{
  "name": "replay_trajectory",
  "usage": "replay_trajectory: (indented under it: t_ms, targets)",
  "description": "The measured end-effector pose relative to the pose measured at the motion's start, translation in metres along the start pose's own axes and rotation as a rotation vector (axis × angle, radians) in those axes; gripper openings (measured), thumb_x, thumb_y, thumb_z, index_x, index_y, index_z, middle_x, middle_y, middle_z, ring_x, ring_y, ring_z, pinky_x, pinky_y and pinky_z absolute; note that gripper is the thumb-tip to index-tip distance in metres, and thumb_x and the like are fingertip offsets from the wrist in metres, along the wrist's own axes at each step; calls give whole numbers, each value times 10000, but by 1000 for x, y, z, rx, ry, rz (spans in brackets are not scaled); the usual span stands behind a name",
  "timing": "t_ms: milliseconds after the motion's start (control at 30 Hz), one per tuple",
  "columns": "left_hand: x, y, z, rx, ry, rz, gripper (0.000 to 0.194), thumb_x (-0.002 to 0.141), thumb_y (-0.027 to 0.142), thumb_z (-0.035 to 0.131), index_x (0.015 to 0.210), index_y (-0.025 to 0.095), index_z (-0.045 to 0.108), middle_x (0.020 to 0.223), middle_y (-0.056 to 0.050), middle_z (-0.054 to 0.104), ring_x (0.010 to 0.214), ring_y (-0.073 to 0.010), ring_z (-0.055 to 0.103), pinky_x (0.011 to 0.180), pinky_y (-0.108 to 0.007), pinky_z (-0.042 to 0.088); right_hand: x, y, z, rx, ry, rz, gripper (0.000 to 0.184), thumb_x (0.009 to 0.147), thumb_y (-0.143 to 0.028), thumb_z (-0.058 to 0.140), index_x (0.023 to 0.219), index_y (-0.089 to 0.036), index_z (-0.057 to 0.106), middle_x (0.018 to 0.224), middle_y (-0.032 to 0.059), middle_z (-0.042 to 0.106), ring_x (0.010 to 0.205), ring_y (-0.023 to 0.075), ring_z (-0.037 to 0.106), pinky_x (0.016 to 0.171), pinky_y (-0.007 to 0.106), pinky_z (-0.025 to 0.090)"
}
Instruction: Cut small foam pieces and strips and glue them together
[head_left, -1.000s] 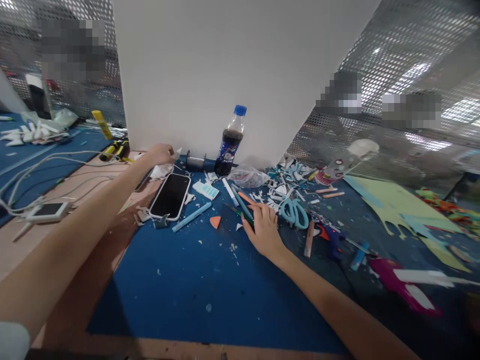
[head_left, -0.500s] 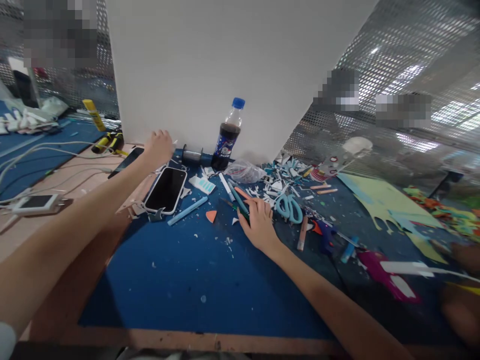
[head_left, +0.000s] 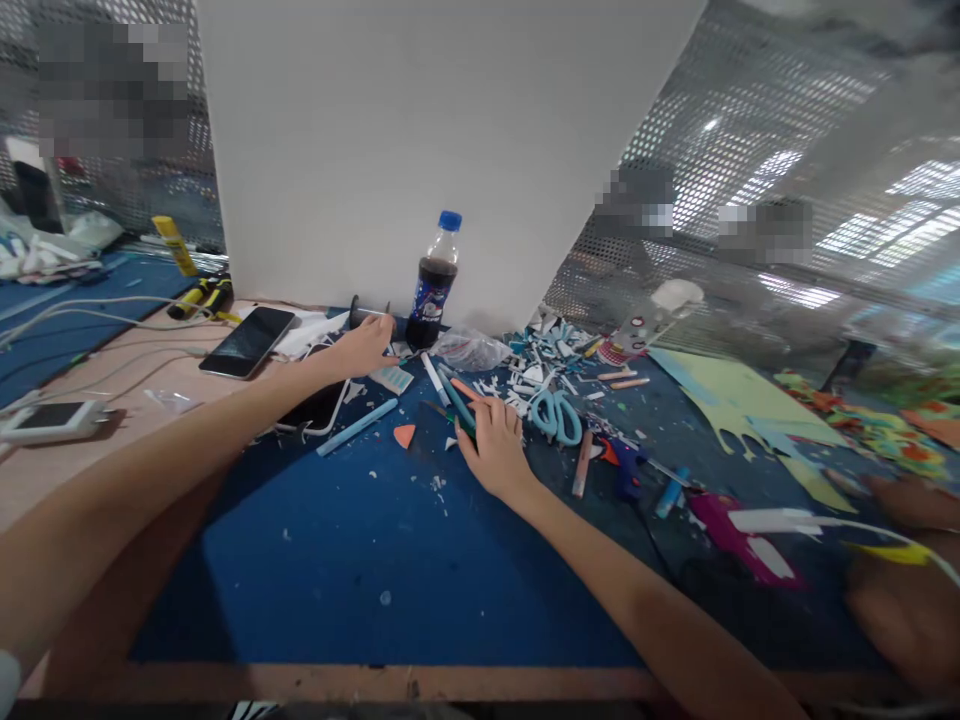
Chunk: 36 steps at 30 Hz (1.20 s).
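Green tool (head_left: 462, 426) at my loosely curled right hand (head_left: 496, 450); likely light, stiff, best pinched mid-handle; can't tell if that or my left hand (head_left: 366, 346) grips.

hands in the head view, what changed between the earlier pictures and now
The left hand has moved rightward and nearer, from left of the spool to in front of it, its forearm now crossing the white-framed phone. The small white scrap seen beside it earlier no longer shows there; whether it was let go is unclear. The right hand stays on the slim tools; the bottle and blue scissors are unmoved.
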<state>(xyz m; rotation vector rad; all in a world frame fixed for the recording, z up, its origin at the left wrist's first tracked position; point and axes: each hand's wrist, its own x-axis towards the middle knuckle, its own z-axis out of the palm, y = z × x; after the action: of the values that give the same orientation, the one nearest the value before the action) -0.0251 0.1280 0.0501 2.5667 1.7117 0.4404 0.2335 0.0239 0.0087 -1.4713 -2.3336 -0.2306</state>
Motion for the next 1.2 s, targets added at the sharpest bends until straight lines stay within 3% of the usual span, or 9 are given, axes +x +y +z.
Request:
replay_trajectory:
  t_ms: [167,333,633,767,1000,1100,1200]
  targets:
    - [15,-7,13,-137,11,-16,338,913,324,558,1197,144,534,1191,-98,567,1021,-218,594,855,-425,520,0,-1,0,-10,-7,12,356,938,-394,355,1120,-131,513,1086,165,492,970,293,455,828,435,411]
    - [21,-13,13,-393,3,-85,334,913,319,557,1197,145,531,1184,-96,571,1009,-214,598,849,-421,522,-1,-1,0,-14,-10,8,350,938,-393,359,1116,-134,514,1092,170,489,973,290,458,821,429,415]
    - [-12,-7,-6,-916,-3,-159,278,853,204,620,1111,121,558,960,-91,661,789,-138,670,745,-307,570,0,0,0,1,11,-6,344,938,-390,354,1097,-138,524,1080,167,499,973,291,460,811,430,416]
    - [-22,1,-9,-1004,44,-196,240,803,180,640,1029,123,581,906,-83,672,747,-131,675,749,-323,575,0,1,2,12,25,-5,342,935,-396,353,1098,-151,527,1077,168,498,998,301,455,820,441,411]
    - [-31,21,-20,-1039,78,-150,289,836,208,590,1108,132,528,989,-95,657,779,-140,680,782,-333,574,-2,-3,-2,17,94,40,427,932,-432,346,1162,-102,489,1119,205,479,1036,323,429,857,469,389]
    - [-40,36,-26,-1019,49,-76,264,850,229,573,1091,131,534,1019,-103,642,797,-143,675,781,-334,572,-3,-9,-15,165,193,34,502,920,-508,350,1207,-114,466,1178,206,466,1127,334,394,947,505,328]
    - [-50,55,-25,-982,43,-2,266,825,229,595,1073,145,554,1014,-89,638,846,-151,654,804,-342,557,-4,-17,-24,614,163,61,472,898,-569,367,1050,-160,545,1052,152,538,1049,288,468,963,479,333]
